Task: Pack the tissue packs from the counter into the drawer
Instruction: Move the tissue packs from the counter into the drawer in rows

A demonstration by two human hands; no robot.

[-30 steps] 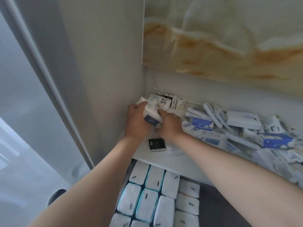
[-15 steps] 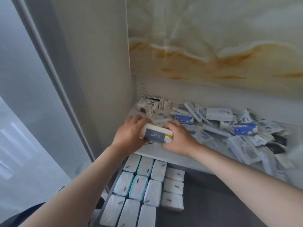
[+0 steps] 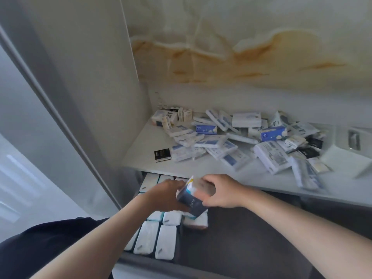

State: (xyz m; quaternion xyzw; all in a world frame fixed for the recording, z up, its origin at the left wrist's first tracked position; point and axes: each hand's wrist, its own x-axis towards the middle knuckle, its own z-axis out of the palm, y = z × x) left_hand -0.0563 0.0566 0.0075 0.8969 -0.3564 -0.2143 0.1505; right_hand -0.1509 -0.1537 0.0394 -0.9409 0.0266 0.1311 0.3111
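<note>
A: While both hold it, left hand [image 3: 167, 195] and right hand [image 3: 218, 191] clasp the navy-and-white paper tissue pack [image 3: 192, 200] above the open dark-lined drawer [image 3: 251, 234].

B: Placement tip?

A: I'd level it, seat it flush beside the rows of white wrapped packs [image 3: 157, 238], right column. Plenty of loose packs [image 3: 221, 141] still on the white surface [image 3: 141, 150].

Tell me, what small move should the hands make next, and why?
Probably lower the pack, held by both the left hand and right hand, into the drawer right of the packed rows; that dark floor is bare.
</note>
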